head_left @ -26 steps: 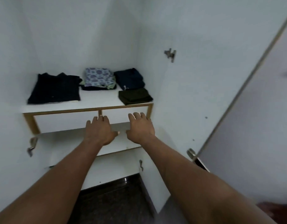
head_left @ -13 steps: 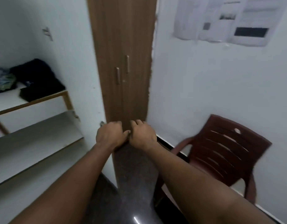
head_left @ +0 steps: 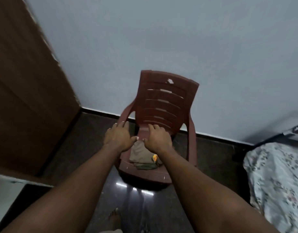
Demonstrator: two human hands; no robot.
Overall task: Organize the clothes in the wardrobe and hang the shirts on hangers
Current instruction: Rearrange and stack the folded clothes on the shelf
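Note:
A small stack of folded clothes (head_left: 141, 157), tan on top and olive underneath with a small orange tag, lies on the seat of a maroon plastic chair (head_left: 163, 96). My left hand (head_left: 118, 136) and my right hand (head_left: 157, 137) reach side by side over the seat, palms down, just above the far end of the stack. Both hands have relaxed, spread fingers and hold nothing. The far edge of the stack is hidden behind them.
A brown wooden wardrobe door (head_left: 25, 91) stands at the left. A bed with a floral sheet (head_left: 277, 180) fills the right edge. The floor (head_left: 139, 204) is dark and glossy, with a bare foot (head_left: 113, 219) at the bottom. A pale wall rises behind the chair.
My view has swung right, away from the wardrobe shelves with folded clothes, to the chair. Both empty hands moved from the shelf edge to above the clothes on the seat.

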